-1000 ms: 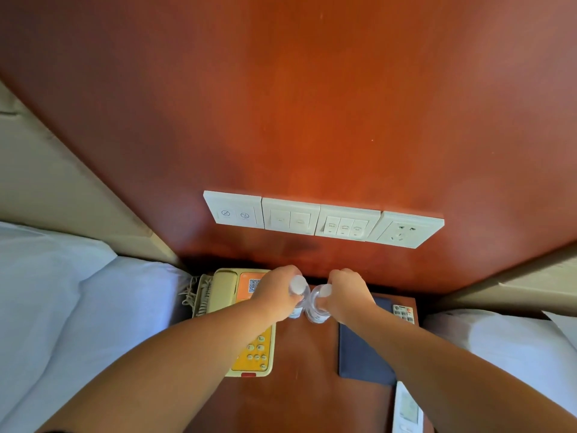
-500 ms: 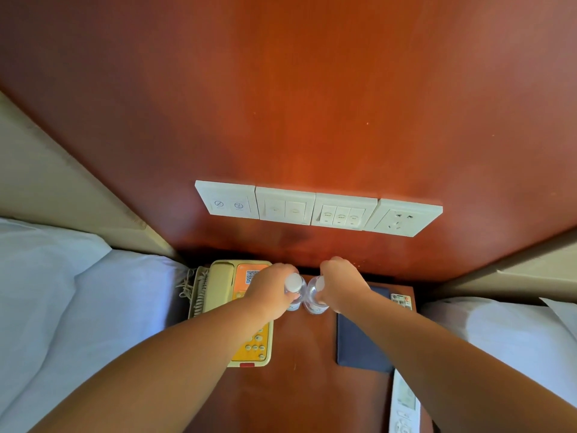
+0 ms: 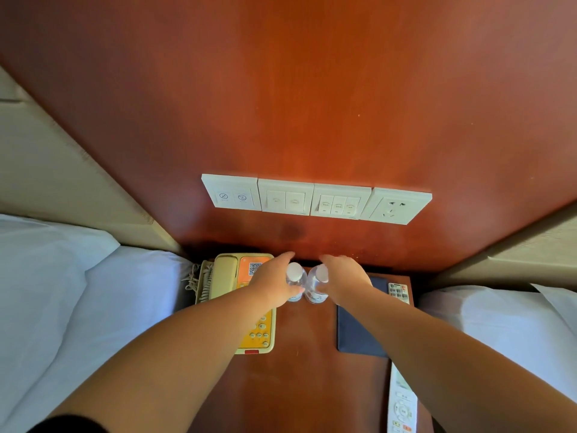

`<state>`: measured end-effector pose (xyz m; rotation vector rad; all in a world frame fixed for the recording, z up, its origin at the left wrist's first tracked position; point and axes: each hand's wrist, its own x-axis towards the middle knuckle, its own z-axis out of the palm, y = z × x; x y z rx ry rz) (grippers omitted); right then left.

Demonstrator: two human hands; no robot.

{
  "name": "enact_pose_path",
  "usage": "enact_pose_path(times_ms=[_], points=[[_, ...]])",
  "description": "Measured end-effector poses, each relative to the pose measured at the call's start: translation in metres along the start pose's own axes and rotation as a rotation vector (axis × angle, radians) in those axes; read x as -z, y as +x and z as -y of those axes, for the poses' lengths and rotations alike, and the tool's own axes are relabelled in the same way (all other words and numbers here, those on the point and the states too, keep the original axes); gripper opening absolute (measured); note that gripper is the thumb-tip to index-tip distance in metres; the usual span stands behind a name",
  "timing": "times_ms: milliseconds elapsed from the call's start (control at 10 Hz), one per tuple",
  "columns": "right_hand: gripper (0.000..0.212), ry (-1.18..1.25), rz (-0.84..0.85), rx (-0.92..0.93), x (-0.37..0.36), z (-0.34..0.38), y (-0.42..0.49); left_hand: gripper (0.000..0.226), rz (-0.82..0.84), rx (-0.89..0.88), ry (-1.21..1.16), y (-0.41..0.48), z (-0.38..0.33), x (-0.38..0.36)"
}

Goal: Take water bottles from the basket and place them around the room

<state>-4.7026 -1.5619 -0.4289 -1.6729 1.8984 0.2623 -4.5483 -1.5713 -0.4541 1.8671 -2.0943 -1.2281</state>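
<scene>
Water bottles, two of them, are seen standing upright side by side at the back of a wooden nightstand [image 3: 299, 370], close to the red-brown wall panel [image 3: 296, 89]; their long axes run vertically and their white caps point up toward the camera. The left bottle [image 3: 295, 281] and the right bottle [image 3: 317, 284] are just beside each other, and whether they touch cannot be told. The left hand [image 3: 273, 287] is wrapped around the outer side of the left bottle, with a fingertip visible across its clear body, so it is closed on that bottle. The right hand [image 3: 343, 281] is curled against the outer side of the right bottle in the same way and appears closed on it, though its fingers are largely hidden. Both bottle bases appear to be set on the nightstand top, though contact cannot be confirmed. A beige and orange telephone [image 3: 240, 295] lies to the left of the bottles, partly covered by the left forearm. A dark blue folder [image 3: 356, 332] lies to the right, with a small remote [image 3: 398, 292] beyond it and a long white remote [image 3: 402, 401] nearer the camera. A row of white switch plates [image 3: 287, 196] and a socket [image 3: 395, 207] is mounted on the panel above. White bedding [image 3: 62, 292] is seen on both sides.
</scene>
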Motion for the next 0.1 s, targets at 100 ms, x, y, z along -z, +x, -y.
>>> enact_pose_path(times_ms=[100], points=[[0.089, 0.163, -0.01, -0.074, -0.006, -0.0135, -0.0189, 0.091, 0.032, 0.047, -0.039, -0.0122, 0.0039, 0.0022]])
